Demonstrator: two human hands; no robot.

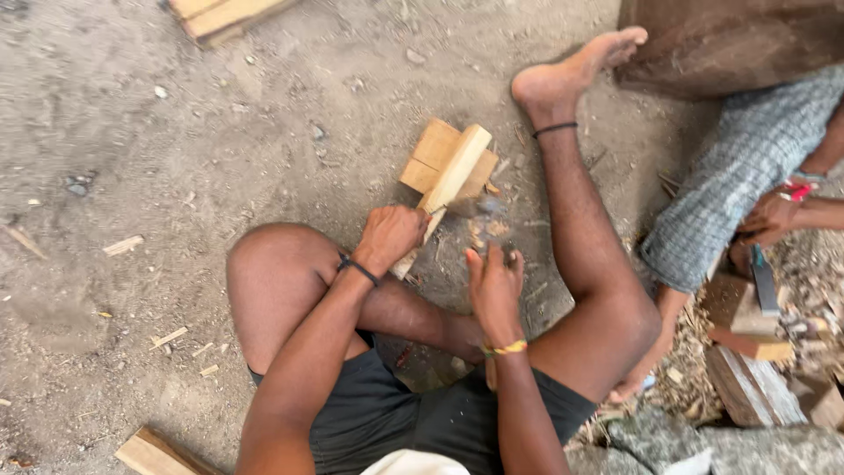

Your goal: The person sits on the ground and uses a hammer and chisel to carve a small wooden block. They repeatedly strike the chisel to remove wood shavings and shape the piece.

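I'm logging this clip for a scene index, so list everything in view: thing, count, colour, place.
wooden stick: one, pale, held at its lower end, leaning on the blocks
wooden blocks: a small stack, light brown, on the ground ahead
blurred tool: one, grey, beside the stick; kind unclear
timber offcut: one, pale, top edge
plank end: one, pale, bottom left
wood chips: a pile, tan, right
sandy ground: grey-brown, throughout
other person: one, checked grey cloth, right edge
left hand: gripping the stick, black wristband
right hand: near the tool, yellow band; grip unclear
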